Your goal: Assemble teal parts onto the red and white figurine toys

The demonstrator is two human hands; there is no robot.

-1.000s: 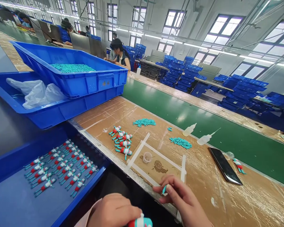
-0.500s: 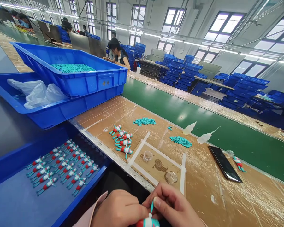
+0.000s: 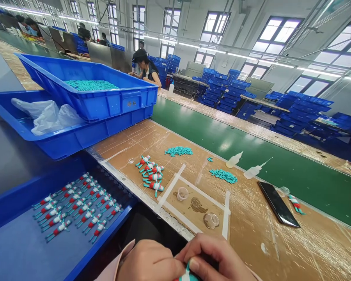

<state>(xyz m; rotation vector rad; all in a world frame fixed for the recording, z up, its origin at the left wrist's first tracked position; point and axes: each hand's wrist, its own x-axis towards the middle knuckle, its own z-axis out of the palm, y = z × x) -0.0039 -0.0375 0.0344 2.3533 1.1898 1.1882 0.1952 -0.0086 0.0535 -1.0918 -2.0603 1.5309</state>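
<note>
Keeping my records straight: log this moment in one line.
Left hand: gripping figure | right hand: pinching teal piece at figure | blue tray: toy figures

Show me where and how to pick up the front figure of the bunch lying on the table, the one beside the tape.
Take the front figure by its thick red-and-white middle, probably from above and the near side. It lies flat, the other figures crowd its far side, and its slender teal limbs stick out and look easier to bend.

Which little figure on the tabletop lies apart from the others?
The figure beside the black phone; the other tabletop figures lie clustered together.
</note>
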